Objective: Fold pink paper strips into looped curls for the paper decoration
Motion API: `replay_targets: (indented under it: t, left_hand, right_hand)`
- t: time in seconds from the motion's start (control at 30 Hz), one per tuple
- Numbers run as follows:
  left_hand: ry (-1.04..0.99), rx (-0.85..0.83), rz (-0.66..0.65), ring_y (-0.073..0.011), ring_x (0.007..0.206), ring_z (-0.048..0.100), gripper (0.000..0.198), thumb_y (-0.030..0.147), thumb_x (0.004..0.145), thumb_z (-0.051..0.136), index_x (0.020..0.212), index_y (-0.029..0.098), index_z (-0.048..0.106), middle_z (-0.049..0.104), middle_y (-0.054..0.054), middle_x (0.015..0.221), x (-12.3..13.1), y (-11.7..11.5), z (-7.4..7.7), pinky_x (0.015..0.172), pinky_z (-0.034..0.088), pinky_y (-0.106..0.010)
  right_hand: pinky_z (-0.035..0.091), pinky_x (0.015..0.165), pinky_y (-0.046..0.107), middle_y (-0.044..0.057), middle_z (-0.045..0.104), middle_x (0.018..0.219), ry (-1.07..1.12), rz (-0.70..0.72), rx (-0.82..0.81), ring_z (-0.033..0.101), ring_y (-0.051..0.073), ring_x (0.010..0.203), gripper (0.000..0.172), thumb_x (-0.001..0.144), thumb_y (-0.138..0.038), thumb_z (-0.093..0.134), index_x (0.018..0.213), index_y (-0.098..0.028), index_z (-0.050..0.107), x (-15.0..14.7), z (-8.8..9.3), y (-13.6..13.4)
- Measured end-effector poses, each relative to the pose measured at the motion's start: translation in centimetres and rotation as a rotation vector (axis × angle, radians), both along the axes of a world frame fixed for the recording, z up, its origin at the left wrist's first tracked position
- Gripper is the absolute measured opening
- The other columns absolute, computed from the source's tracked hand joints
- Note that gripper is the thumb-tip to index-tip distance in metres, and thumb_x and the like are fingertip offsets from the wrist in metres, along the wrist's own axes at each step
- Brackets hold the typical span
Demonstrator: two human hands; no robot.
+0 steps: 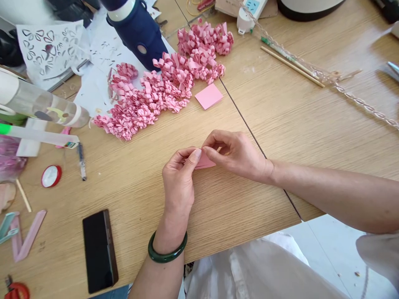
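A small piece of pink paper [205,161] is held low over the wooden table, partly covered by my fingers. My left hand [182,172] pinches its left side between thumb and fingers, a dark green bangle [167,257] on that wrist. From the right, my right hand [237,153] has thumb and forefinger pinched together at the paper's upper edge, meeting the left thumb. Whether the paper is one sheet or several layers I cannot tell. Beyond my hands lies a pink paper stack [209,96], beside a heap of curled pink paper flowers [158,87].
A navy bottle [137,35] stands behind the flowers. To the left are a clear bottle [46,101], a red tape roll [51,176], a pen [81,162] and a black phone [99,251]. Wooden sticks [293,66] and a twisted cord [364,104] lie right. A seam [243,118] crosses the table.
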State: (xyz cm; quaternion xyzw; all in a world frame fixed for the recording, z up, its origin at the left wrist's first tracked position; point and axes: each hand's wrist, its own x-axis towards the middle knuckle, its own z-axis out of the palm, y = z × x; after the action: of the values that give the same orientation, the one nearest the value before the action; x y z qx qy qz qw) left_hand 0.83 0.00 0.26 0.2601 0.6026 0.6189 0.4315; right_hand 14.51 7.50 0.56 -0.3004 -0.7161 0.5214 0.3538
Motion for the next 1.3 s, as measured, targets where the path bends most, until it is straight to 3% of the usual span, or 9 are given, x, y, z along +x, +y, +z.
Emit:
replay_targets:
  t: [0.47, 0.67, 0.87, 1.07, 1.3]
  left_hand:
    - [0.122, 0.086, 0.017, -0.0117, 0.082, 0.067, 0.017, 0.028, 0.073, 0.088, 0.080, 0.021, 0.074, 0.073, 0.001, 0.084, 0.05, -0.01, 0.06, 0.082, 0.053, -0.024]
    - [0.274, 0.102, 0.034, -0.0131, 0.084, 0.067, 0.016, 0.029, 0.075, 0.087, 0.080, 0.021, 0.073, 0.074, 0.000, 0.087, 0.16, -0.10, 0.40, 0.082, 0.053, -0.025]
    - [0.097, 0.084, -0.004, -0.0147, 0.088, 0.067, 0.019, 0.031, 0.074, 0.087, 0.079, 0.020, 0.072, 0.072, -0.001, 0.088, 0.11, -0.05, 0.45, 0.088, 0.053, -0.029]
    - [-0.058, 0.021, -0.038, -0.0152, 0.086, 0.066, 0.028, 0.035, 0.064, 0.091, 0.074, 0.020, 0.069, 0.071, -0.001, 0.087, -0.16, 0.16, 0.54, 0.083, 0.054, -0.029]
    - [-0.072, 0.038, -0.113, -0.0152, 0.089, 0.065, 0.031, 0.036, 0.063, 0.093, 0.074, 0.021, 0.068, 0.069, 0.000, 0.088, -0.67, 0.28, 0.56, 0.089, 0.053, -0.031]
  right_hand:
    - [0.048, 0.060, 0.020, 0.000, 0.070, 0.077, 0.031, 0.020, -0.018, 0.061, 0.008, 0.065, 0.012, 0.087, -0.016, 0.055, 0.087, -0.014, 0.067, -0.11, -0.06, -0.08]
    - [0.050, 0.061, 0.020, 0.001, 0.071, 0.078, 0.036, 0.033, -0.049, 0.063, 0.009, 0.068, 0.012, 0.088, -0.019, 0.056, 0.088, -0.014, 0.067, -0.05, 0.09, -0.15]
    - [0.050, 0.061, 0.021, 0.002, 0.071, 0.080, 0.051, 0.053, -0.062, 0.062, 0.009, 0.068, 0.013, 0.090, -0.022, 0.056, 0.087, -0.014, 0.066, 0.02, 0.23, -0.15]
    - [0.049, 0.063, 0.021, 0.001, 0.067, 0.076, 0.045, 0.075, -0.023, 0.059, 0.008, 0.067, 0.012, 0.090, -0.021, 0.057, 0.086, -0.014, 0.066, 0.00, 0.20, -0.04]
    - [0.048, 0.063, 0.022, 0.001, 0.066, 0.076, 0.069, 0.099, -0.020, 0.058, 0.008, 0.066, 0.012, 0.092, -0.021, 0.057, 0.087, -0.013, 0.066, 0.00, 0.17, -0.03]
